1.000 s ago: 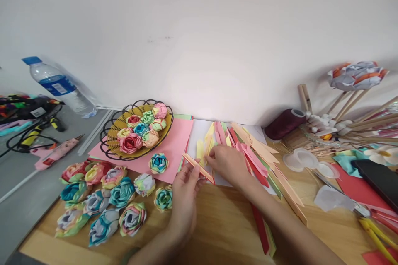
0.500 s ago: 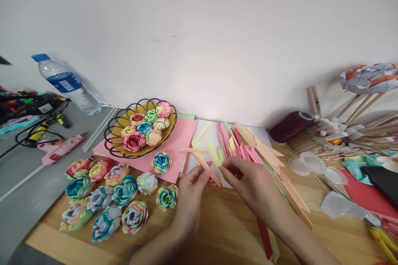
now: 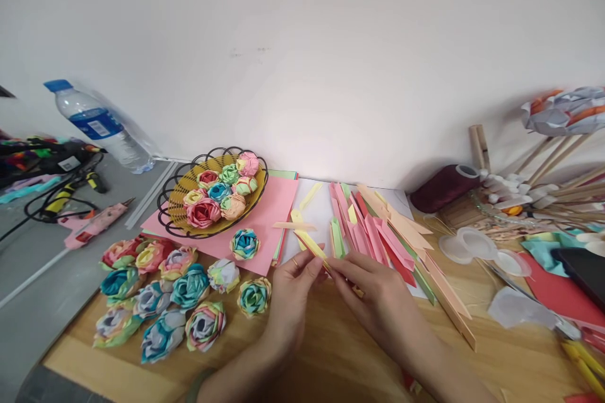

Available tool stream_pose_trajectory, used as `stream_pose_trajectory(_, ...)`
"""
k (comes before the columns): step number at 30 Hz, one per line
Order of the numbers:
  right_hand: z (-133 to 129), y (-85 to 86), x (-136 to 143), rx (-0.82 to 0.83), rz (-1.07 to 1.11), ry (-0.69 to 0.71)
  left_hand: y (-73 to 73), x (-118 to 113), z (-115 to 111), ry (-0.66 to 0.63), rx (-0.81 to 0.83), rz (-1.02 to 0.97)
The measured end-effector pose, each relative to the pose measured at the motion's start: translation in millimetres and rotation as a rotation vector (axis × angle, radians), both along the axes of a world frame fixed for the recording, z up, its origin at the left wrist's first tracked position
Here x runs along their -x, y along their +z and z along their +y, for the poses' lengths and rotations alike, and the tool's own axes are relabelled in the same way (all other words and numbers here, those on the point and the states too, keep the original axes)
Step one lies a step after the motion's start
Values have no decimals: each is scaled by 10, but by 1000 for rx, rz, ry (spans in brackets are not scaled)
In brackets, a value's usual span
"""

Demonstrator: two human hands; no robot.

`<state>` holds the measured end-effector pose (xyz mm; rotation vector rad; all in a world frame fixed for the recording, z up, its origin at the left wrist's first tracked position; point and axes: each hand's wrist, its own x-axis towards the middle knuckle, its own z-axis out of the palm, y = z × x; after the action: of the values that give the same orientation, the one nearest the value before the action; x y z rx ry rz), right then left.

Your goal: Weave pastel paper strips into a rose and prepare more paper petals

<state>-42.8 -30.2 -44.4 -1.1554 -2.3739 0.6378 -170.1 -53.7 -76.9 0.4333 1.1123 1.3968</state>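
My left hand (image 3: 296, 283) pinches a narrow stack of folded paper strips (image 3: 309, 244), with a yellow one on top. At the lower end of that stack, the fingers of my right hand (image 3: 362, 277) are closed on the yellow strip. Just beyond the fingers, a peach strip (image 3: 286, 225) lies across a yellow strip. Folded pink, red, green and peach strips (image 3: 373, 233) fan out to the right on white paper. Several folded paper flowers (image 3: 205, 326) sit left of my hands, and others rest in a yellow woven basket (image 3: 177, 201).
Pink paper (image 3: 278, 201) lies under the basket. A water bottle (image 3: 99, 123) and a pink glue gun (image 3: 97, 225) are at the left. Over on the right are a dark thread spool (image 3: 444, 187), clear plastic discs (image 3: 466, 245), scissors (image 3: 564, 327) and wooden sticks (image 3: 560, 160).
My right hand has moved left to meet my left hand. The yellow strip from the white paper now lies on the peach strips in my left hand.
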Motion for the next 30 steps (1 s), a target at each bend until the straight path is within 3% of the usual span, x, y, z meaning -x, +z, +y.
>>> stream_pose_trajectory(6, 58, 82, -36, 103, 10, 91, 28, -12, -7, -25, -9, 25)
stream_pose_trajectory(9, 142, 161, -119, 235, 66, 121, 47, -13, -16, -16, 6, 17)
stream_pose_trajectory(11, 218, 233, -233, 292, 116, 36, 62, -11, -19, 11, 28, 3)
stream_pose_trajectory(14, 321, 342, -456, 231, 184, -206, 84, -4, -18, 48, 64, -19)
stream_pose_trajectory(17, 359, 388, -592, 184, 183, -348, 95, 7, -9, 73, 72, -45)
stream_pose_trajectory(19, 342, 360, -568, 161, 110, -372, 94, 20, 0, 120, 62, -52)
stream_pose_trajectory(23, 267, 192, -295, 95, -176, -291, 78, 59, 22, 223, 43, -44)
stream_pose_trajectory(27, 259, -5, -21, -36, -493, -293, 86, 70, 34, 237, 19, -45)
stream_pose_trajectory(30, 305, -114, 78, -65, -585, -315, 119, 55, 37, 225, 14, -70)
